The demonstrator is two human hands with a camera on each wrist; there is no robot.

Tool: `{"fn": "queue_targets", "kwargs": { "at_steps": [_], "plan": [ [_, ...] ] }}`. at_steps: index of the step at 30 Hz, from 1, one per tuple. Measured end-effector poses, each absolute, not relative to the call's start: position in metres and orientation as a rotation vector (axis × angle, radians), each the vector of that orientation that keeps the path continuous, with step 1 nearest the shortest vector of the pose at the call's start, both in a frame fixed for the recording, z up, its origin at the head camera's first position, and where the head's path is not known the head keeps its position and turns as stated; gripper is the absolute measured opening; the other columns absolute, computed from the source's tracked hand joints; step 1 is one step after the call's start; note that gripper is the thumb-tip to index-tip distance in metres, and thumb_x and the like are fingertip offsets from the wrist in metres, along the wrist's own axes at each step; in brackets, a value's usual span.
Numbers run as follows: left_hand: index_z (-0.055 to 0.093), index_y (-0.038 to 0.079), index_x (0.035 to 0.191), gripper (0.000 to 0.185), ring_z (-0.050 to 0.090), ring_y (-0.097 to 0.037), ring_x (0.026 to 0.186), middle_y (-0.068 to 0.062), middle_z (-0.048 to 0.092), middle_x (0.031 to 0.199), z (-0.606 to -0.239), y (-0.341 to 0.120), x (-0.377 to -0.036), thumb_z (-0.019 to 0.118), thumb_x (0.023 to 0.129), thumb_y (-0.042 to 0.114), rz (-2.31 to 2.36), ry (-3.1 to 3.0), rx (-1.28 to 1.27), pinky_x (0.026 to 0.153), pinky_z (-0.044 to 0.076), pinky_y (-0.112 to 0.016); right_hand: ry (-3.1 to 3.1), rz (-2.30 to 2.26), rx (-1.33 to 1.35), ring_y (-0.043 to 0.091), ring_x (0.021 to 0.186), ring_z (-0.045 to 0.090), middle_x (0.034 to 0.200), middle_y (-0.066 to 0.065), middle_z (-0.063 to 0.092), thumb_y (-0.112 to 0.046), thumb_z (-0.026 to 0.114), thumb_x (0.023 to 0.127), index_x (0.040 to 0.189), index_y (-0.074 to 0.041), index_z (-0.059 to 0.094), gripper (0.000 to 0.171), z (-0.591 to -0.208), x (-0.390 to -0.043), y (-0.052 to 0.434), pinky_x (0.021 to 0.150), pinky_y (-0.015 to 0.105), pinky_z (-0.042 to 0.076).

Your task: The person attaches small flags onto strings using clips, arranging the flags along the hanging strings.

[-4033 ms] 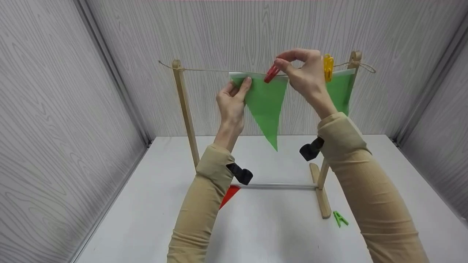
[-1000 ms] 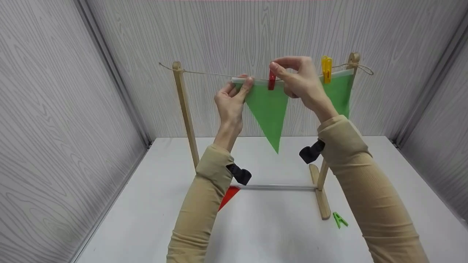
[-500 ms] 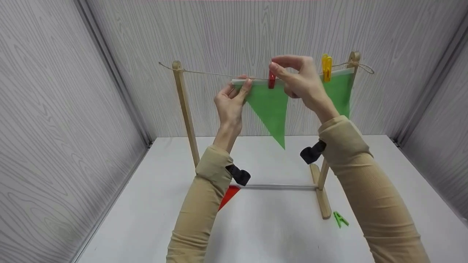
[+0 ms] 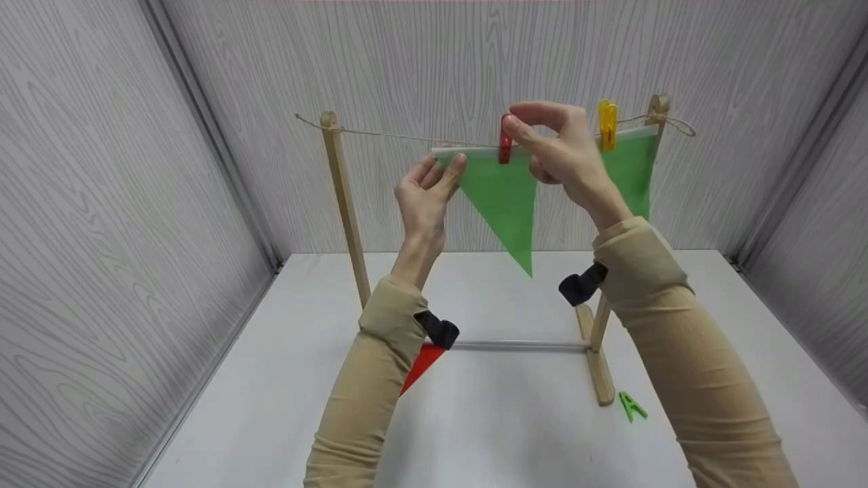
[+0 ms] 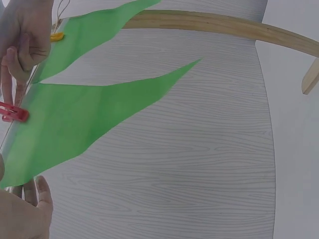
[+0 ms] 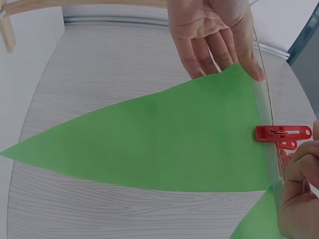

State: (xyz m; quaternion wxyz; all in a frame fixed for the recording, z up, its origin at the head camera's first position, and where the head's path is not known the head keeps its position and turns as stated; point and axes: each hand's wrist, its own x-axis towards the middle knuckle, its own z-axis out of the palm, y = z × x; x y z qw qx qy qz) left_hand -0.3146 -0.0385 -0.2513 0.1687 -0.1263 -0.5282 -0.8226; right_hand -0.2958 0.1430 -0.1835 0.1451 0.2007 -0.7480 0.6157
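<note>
Before the grained far wall (image 4: 407,61), midway along the string (image 4: 386,135), my left hand (image 4: 424,196) pinches the green pennant (image 4: 505,196) by its left corner; my right hand (image 4: 566,146) pinches the red clothespin (image 4: 505,149) on the pennant's top edge. Light and floppy, I'd judge, so best held by the pale band (image 4: 475,153).

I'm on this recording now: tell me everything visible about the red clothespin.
The red clothespin looks like shiny plastic, with a long slot and a small round hole in the arm seen from the right wrist. In the head view it stands nearly upright, jaws down, over the white top edge of the middle green pennant, at the string. The right hand holds its upper end between thumb and finger, partly hiding it.
</note>
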Motion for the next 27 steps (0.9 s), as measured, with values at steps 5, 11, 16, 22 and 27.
{"fn": "queue_targets", "kwargs": {
  "at_steps": [5,11,16,22,27],
  "plan": [
    [0.050,-0.007,0.141,0.054,0.065,-0.032,0.124,-0.025,0.064,0.134,-0.263,-0.043,-0.313,0.071,0.093,0.005,-2.293,-1.569,-0.355,0.104,0.055,-0.030,-2.138,1.792,0.573,0.005,0.040,0.032,0.117,0.005,0.062,-0.027,0.068,0.097,0.137,-0.005,0.060,0.046,-0.186,-0.294,0.143,0.037,0.019,0.026],
    [0.053,-0.003,0.140,0.051,0.063,-0.029,0.127,-0.020,0.063,0.137,-0.282,-0.050,-0.311,0.071,0.092,0.005,-2.284,-1.609,-0.368,0.108,0.052,-0.029,-2.092,1.800,0.602,0.006,0.039,0.035,0.120,0.007,0.062,-0.024,0.068,0.097,0.138,-0.006,0.058,0.046,-0.193,-0.291,0.142,0.036,0.019,0.027],
    [0.051,-0.005,0.141,0.052,0.054,-0.030,0.137,-0.020,0.059,0.143,-0.303,-0.058,-0.309,0.069,0.093,0.002,-2.305,-1.627,-0.391,0.108,0.051,-0.027,-2.055,1.794,0.644,0.007,0.039,0.039,0.129,0.010,0.061,-0.020,0.069,0.096,0.141,-0.006,0.056,0.048,-0.198,-0.285,0.140,0.035,0.019,0.030],
    [0.048,-0.002,0.145,0.057,0.049,-0.029,0.143,-0.019,0.054,0.148,-0.334,-0.071,-0.302,0.071,0.093,0.007,-2.245,-1.756,-0.398,0.118,0.041,-0.034,-2.012,1.734,0.691,0.006,0.044,0.051,0.139,0.012,0.058,-0.016,0.066,0.098,0.147,-0.006,0.047,0.054,-0.211,-0.280,0.139,0.037,0.017,0.036],
    [0.047,-0.001,0.146,0.062,0.044,-0.028,0.146,-0.018,0.052,0.150,-0.362,-0.082,-0.298,0.074,0.092,0.015,-2.143,-1.903,-0.406,0.126,0.031,-0.040,-1.891,1.711,0.739,0.008,0.046,0.057,0.143,0.014,0.055,-0.008,0.065,0.097,0.151,-0.005,0.042,0.058,-0.226,-0.275,0.136,0.035,0.016,0.037]
  ]
}}
